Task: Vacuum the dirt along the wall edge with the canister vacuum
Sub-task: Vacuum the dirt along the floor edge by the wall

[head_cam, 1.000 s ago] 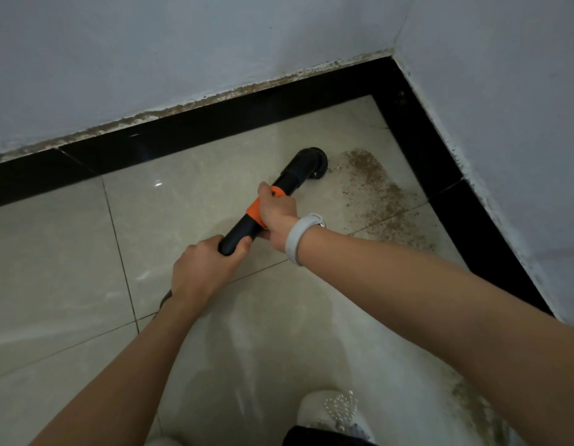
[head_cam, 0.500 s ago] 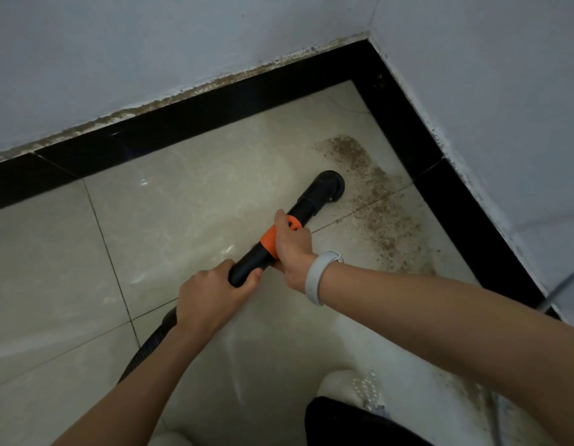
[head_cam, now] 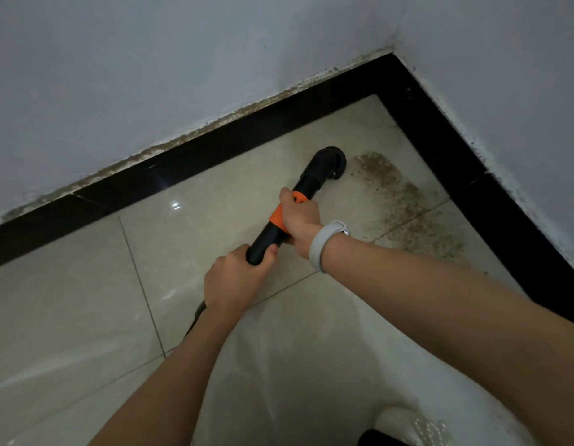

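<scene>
Head view: left hand [head_cam: 235, 281] and right hand [head_cam: 300, 220] both grip black vacuum wand [head_cam: 268, 238], round brush nozzle [head_cam: 330, 164] touching brown gritty dirt [head_cam: 398, 201] at 3 o'clock.

You see a dim, soft-focused view; a small glare spot sits on the floor tile [head_cam: 175, 206] near the skirting, and the edges bow.
</scene>
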`<state>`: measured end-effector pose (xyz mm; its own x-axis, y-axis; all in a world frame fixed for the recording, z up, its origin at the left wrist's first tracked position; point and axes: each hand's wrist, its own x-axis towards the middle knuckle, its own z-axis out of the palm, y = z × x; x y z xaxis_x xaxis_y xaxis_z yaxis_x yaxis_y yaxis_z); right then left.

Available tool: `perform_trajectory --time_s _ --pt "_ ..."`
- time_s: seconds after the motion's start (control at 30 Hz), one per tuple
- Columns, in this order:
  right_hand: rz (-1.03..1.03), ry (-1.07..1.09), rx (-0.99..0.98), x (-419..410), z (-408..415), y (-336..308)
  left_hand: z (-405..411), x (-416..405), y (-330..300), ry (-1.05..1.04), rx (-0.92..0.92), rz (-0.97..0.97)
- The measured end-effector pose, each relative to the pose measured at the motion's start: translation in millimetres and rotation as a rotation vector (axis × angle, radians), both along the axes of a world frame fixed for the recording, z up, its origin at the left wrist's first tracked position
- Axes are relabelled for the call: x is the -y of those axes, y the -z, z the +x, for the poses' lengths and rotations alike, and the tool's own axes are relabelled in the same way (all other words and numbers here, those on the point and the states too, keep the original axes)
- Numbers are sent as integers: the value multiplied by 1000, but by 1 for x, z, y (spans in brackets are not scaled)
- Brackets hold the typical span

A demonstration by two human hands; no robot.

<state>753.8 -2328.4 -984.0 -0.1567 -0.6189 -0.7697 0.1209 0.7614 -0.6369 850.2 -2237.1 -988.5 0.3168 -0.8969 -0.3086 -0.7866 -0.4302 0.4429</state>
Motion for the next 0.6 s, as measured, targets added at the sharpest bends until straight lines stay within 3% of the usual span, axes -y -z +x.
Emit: perform_trajectory --time_s 0.37,0.6 --pt "-6 59 -5 1 -38 0 -29 13 0 120 52 4" --pt "4 -36 -12 -27 -9 -3 1 -20 1 47 67 -7"
